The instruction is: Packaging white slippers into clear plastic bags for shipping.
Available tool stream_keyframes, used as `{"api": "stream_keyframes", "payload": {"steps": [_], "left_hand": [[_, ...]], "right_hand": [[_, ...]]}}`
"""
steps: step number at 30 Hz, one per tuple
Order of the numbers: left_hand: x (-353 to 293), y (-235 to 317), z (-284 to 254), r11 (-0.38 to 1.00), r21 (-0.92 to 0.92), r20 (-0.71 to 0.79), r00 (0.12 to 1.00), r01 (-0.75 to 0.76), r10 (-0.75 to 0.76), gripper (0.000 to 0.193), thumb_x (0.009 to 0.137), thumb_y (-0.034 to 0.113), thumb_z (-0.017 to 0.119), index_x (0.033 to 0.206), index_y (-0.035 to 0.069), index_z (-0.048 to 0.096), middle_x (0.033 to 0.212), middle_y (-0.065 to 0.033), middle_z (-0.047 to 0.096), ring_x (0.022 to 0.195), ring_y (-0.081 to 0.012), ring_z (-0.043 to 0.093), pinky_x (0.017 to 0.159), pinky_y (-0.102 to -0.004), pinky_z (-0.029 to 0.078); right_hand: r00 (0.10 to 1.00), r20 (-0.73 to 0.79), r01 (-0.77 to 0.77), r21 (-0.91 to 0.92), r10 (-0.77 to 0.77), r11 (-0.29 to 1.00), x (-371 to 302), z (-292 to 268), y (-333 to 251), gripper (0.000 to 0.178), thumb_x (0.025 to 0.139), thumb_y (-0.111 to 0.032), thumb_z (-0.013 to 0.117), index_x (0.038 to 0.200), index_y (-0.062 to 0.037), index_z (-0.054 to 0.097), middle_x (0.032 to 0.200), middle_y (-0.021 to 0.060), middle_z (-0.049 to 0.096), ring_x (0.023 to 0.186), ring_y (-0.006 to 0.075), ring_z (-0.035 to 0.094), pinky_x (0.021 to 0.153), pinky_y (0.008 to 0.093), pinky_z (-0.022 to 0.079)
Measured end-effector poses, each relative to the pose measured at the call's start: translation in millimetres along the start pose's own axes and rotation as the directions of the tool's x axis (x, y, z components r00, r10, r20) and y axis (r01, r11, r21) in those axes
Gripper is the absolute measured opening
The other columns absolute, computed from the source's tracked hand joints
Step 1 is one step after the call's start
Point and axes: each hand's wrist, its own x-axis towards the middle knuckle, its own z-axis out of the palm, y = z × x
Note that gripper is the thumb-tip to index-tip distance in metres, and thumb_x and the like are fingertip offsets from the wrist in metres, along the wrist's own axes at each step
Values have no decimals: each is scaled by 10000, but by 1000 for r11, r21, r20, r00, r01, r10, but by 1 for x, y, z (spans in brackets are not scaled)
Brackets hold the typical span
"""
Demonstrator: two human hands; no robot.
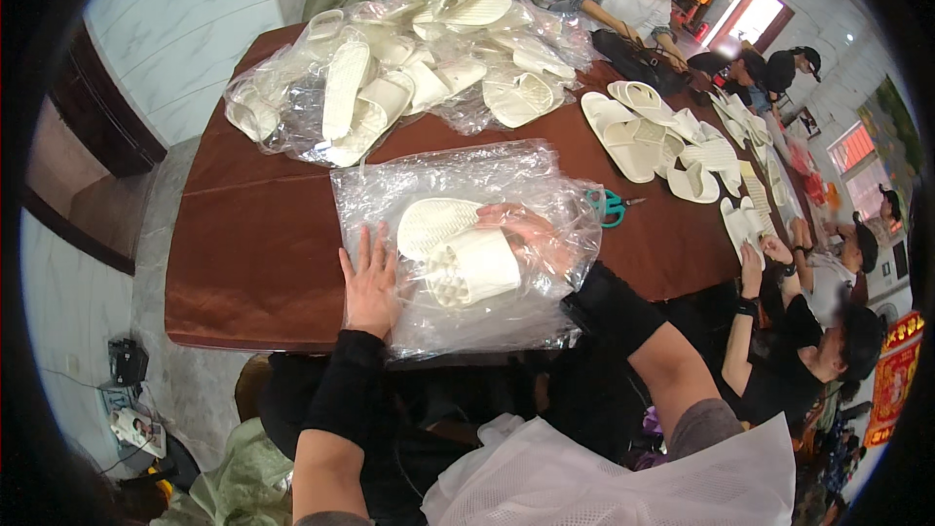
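A pair of cream slippers (482, 268) lies in front of me on a stack of clear plastic bags (375, 190). One slipper shows its ribbed sole; the other has a wide strap and a bumpy footbed. My right hand (538, 242) is inside a bag's open end, gripping the pair at its right side, with clear film over the hand and wrist. Part of its thumb and fingers is blurred by the film. My left hand (372, 284) rests flat on the bags, left of the slippers, with its fingers spread.
Bagged slippers (375, 102) are heaped at the far side of the brown-covered table (243, 263). Teal-handled scissors (612, 206) lie just right of my right hand. Loose slippers (623, 136) are piled farther right, near several other people at work.
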Motion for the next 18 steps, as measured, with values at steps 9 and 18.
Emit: {"api": "stream_keyframes", "payload": {"steps": [9, 18], "left_hand": [[-5, 2, 2, 997, -82, -116, 993, 17, -26, 666, 984, 474, 603, 1570, 209, 432, 1694, -93, 265, 1576, -356, 176, 1203, -682, 196], [-8, -3, 0, 998, -56, -120, 993, 12, -19, 676, 982, 493, 596, 1567, 197, 436, 1674, -106, 310, 1565, -365, 210, 1196, -697, 195]], "right_hand": [[795, 6, -295, 877, 606, 379, -17, -48, -18, 285, 1020, -183, 626, 1258, -26, 620, 1099, 126, 711, 1059, 194, 698, 858, 332, 618], [838, 344, -543, 594, 422, 594, -3, -55, -17, 282, 1028, -207, 582, 1230, -16, 629, 982, 145, 732, 950, 256, 728, 797, 371, 611]]}}
